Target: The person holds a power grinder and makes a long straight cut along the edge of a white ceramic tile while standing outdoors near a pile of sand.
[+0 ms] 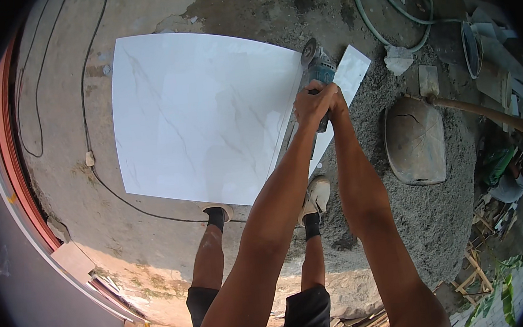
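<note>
Looking straight down in the head view, got both hands clamped around a teal-and-dark angle grinder, right by the right-hand edge of a big white veined slab lying flat on the ground. Got the left hand in a closed grip on the tool, fingers curled in, nowhere near spread. Got the right hand pressed up against it, closed on the grinder too, but partly tucked behind the left. Can't make out the exact finger placement under there, so not going to guess. Can see the tool's tail end poking out just below the hands, plus the round disc up at the far end, near the slab's upper right corner. Can't tell about actual contact between disc and slab. Also spot a narrow white strip slanting along just right of the grinder, partly covered by hands and tool. Then see a dark cord curving past the slab's left and lower sides, and over to the right, a broad-bladed hoe on grey sandy ground, below a loop of pale green hose.
</note>
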A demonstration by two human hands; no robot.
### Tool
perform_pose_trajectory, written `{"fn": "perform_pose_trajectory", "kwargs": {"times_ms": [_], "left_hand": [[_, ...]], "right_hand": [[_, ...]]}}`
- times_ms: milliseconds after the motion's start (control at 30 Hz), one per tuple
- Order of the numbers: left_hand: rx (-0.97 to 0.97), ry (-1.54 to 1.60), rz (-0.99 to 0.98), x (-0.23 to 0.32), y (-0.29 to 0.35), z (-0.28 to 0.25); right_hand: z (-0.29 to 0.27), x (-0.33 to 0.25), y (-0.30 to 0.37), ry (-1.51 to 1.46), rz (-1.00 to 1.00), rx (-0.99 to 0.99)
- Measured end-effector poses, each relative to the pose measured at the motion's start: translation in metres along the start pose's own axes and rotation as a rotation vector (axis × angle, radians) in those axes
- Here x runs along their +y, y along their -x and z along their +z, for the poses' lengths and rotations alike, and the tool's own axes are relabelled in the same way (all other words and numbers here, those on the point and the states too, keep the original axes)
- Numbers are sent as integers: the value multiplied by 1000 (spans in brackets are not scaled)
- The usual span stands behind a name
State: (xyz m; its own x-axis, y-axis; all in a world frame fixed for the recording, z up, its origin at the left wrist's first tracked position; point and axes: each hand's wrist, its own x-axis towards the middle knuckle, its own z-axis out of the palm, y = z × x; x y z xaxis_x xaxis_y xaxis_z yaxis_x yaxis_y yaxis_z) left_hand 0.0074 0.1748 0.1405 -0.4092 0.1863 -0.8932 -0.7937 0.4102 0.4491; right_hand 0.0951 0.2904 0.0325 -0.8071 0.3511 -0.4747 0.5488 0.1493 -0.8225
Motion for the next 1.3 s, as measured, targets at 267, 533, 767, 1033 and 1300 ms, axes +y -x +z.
{"fn": "perform_pose_trajectory", "kwargs": {"times_ms": [267,533,767,1033,1300], "left_hand": [[24,4,31,0,-7,3],[33,-2,15,12,6,2],[-12,-66,-29,10,4,0],[1,-86,7,2,-4,2],[3,-69,3,-5,-4,1]], "right_hand": [[0,8,-13,-101,51,-39],[3,27,-20,-254,297,127],[3,9,-15,-295,294,129],[8,-1,-9,-404,320,176],[10,3,-5,-358,320,166]]}}
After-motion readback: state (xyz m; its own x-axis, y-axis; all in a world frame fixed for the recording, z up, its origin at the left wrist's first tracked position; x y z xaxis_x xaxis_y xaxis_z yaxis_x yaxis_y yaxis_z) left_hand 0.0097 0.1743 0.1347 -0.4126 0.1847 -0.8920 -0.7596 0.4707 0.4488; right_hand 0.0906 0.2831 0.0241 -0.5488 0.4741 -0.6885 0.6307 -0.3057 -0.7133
